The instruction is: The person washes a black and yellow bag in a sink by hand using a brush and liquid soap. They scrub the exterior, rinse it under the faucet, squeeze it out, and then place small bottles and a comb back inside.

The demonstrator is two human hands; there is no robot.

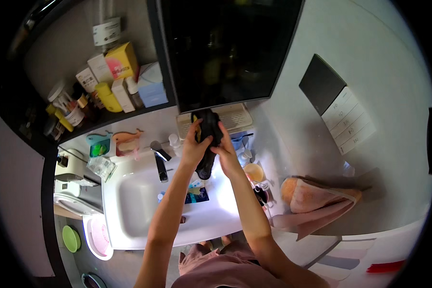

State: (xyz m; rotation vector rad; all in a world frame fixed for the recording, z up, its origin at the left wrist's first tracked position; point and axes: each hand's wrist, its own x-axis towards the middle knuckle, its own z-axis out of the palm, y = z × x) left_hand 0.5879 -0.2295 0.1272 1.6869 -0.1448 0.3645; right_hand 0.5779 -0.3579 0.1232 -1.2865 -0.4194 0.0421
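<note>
Both my hands are raised over the right side of the white washbasin [134, 211], gripping one long, black, soft-looking item [208, 132]. A little yellow shows along its upper left edge, and its lower end hangs down toward the basin counter. I cannot make out its exact kind. My left hand [195, 146] is closed on its left side, thumb across the front. On the opposite side, my right hand [225, 150] holds it with the fingers behind and the thumb in front. Beneath it, a dark blue packet [197, 195] lies on the counter.
A black faucet [160, 165] stands left of my hands. Shelves with boxes [121, 60] and bottles hang at upper left, beside a dark mirror [225, 53]. Cups [253, 173] and bottles line the right wall, near a hanging pink-orange towel [312, 197]. A green basin [71, 238] sits low at left.
</note>
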